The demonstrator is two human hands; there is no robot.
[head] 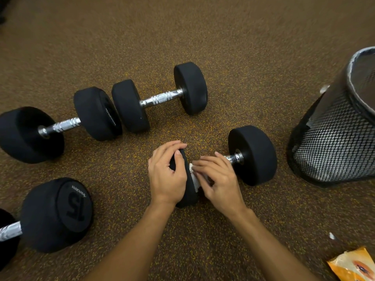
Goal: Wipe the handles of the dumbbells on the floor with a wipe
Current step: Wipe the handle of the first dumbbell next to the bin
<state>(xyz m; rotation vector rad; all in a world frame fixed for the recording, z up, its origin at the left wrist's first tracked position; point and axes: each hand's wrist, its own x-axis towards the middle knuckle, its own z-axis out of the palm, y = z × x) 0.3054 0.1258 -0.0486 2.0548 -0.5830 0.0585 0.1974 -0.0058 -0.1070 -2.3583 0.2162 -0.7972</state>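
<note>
Speckled brown rubber floor (243, 57). We note the fingers (207, 163) of the right hand (219, 179) pressed together and curled over a white wipe (194, 179), which is wrapped on the chrome handle (234, 158) of the nearest dumbbell (252, 155). The left hand (166, 179) grips its near head, fingers curled over the rim. The long axis runs from lower left up to the right. A mesh wastebasket (332, 142) stands near the far head, not touching it. Open floor separates this dumbbell from two dumbbells (129, 106) lying end to end behind.
</note>
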